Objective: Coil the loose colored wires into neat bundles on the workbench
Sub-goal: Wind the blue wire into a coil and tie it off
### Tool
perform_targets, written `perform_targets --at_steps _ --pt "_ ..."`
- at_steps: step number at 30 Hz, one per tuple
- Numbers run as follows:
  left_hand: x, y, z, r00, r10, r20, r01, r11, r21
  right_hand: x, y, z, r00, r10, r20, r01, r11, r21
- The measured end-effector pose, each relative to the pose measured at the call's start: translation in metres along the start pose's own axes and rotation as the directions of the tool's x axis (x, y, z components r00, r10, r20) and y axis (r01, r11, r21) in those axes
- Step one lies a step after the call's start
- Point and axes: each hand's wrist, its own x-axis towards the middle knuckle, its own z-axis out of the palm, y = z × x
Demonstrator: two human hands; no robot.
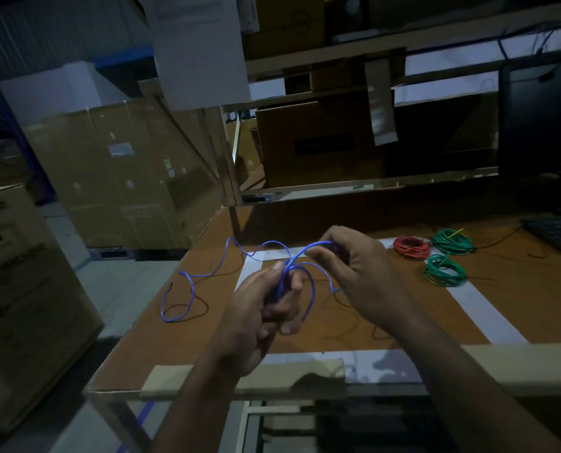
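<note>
- Hands, two, both raised above the workbench [207, 256] and both busy with one blue wire [187, 276].
- Left hand [266, 308] has its fingers curled round a small gathered bunch of the blue wire, thumb pressed on top of the strands.
- Right hand [348, 266] pinches a loop of the same wire between thumb and fingertips, held up just beside the left hand.
- Blue wire: one. Part of it is bunched in the left hand; the loose rest runs off to the left in open waves, lies on the brown bench top and ends near the bench's left edge.
- Finished coils on the bench: three, well apart from the hands to the right. One red coil [411, 247]; two green coils, the far green coil [453, 241] just beside the red one, the near green coil [446, 270] in front of them. A short yellowish tip sticks out of the far green one.
- Thin dark wire [338, 302] lies loose on the bench under the hands; how many strands cannot be told in the dim light.
- Keyboard [557, 233], one, at the far right edge, with one dark monitor [541, 125] behind it.
- Cardboard boxes [125, 178] stand left of and behind the bench, several; the nearest at far left shows the letters LG.
</note>
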Motion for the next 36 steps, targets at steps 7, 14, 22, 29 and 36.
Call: perform_targets --at_steps 7,14,22,29,36 --pt "-0.005 0.013 0.002 0.984 0.125 0.124 -0.059 0.896 -0.441 -0.016 0.019 0.015 0.936 0.21 0.281 -0.271 0.941 0.201" --pt "0.006 0.028 -0.007 0.92 0.198 -0.339 -0.379 0.674 -0.634 -0.042 0.026 0.012 0.922 0.137 0.362 -0.042 0.965 -0.258" --pt "0.023 0.002 -0.021 0.902 0.383 -0.198 -0.353 0.92 0.17 -0.055 0.012 0.018 0.894 -0.158 0.42 0.226 0.967 -0.118" --pt "0.011 -0.018 -0.004 0.983 0.168 -0.075 -0.131 0.923 0.361 -0.019 -0.005 0.004 0.989 -0.14 -0.042 0.136 0.988 -0.069" --pt "-0.005 0.007 0.012 0.98 0.044 0.193 0.029 0.932 -0.362 -0.001 0.002 0.005 0.999 0.03 -0.037 -0.025 0.993 0.115"
